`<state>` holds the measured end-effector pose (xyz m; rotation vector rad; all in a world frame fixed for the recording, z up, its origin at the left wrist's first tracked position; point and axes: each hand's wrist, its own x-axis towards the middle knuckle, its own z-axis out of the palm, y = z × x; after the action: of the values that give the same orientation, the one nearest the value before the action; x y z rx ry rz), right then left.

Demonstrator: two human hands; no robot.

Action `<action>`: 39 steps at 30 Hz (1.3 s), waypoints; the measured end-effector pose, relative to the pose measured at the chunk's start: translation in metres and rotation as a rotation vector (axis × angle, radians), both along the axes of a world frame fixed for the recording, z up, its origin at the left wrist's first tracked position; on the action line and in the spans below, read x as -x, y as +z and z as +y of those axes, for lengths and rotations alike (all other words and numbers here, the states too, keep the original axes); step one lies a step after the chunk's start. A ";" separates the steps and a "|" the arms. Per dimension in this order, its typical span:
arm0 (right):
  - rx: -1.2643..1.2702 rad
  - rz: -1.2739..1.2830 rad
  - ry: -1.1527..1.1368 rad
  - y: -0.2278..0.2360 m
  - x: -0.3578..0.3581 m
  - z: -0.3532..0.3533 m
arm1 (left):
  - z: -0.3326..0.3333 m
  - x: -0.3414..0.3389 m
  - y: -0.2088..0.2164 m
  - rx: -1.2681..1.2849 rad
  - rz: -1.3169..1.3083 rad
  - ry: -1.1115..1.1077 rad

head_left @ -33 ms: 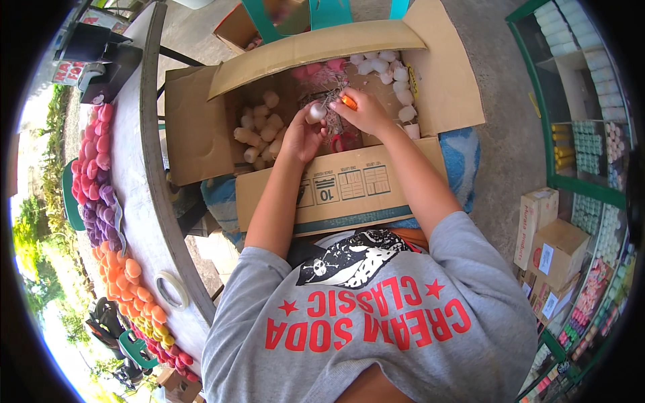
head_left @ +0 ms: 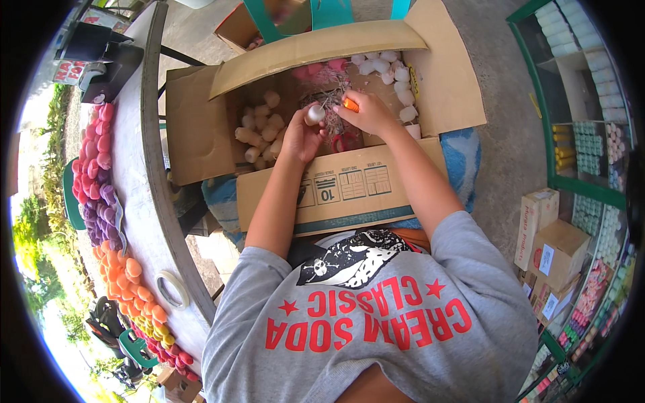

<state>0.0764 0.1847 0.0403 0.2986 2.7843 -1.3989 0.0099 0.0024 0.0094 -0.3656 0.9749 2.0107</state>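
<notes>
Over the open cardboard box [head_left: 336, 195], my left hand [head_left: 304, 136] is closed round a small white rounded piece [head_left: 314, 114]. My right hand [head_left: 369, 114] grips an orange-handled tool [head_left: 350, 105], its thin end close to the white piece; the exact kind of tool is too small to tell. Beneath the hands lie pinkish shavings [head_left: 329, 84] and a red object [head_left: 345, 142], partly covered. Cream-coloured knobbly pieces [head_left: 261, 121] are heaped in the box's left side. White rounded pieces [head_left: 402, 87] line its right and far edges.
At the left stands a long table [head_left: 151, 168] with rows of pink, purple, orange and yellow pieces [head_left: 124, 282] and a tape roll [head_left: 173, 290]. Teal chair parts [head_left: 329, 12] rise behind the box. A green-framed shelf [head_left: 584, 191] and stacked cartons [head_left: 561, 248] are at the right.
</notes>
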 end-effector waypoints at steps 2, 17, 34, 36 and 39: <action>-0.224 -0.031 0.083 0.008 -0.003 0.001 | 0.005 0.002 0.010 0.031 -0.038 0.058; -0.598 0.004 0.024 -0.011 0.006 -0.031 | 0.013 -0.002 0.009 0.347 0.214 0.163; -0.768 -0.798 0.141 -0.002 -0.008 0.035 | -0.056 0.039 0.012 1.572 1.126 0.517; -0.789 -0.856 0.139 -0.016 -0.007 0.036 | -0.053 0.033 0.023 1.793 1.037 0.485; -0.772 -0.854 0.100 -0.021 -0.003 0.036 | -0.043 0.026 0.028 1.513 1.155 0.644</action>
<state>0.0799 0.2205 0.0189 0.5710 2.3585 -0.0290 -0.0165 -0.0411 0.0374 -0.2435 3.4002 1.4168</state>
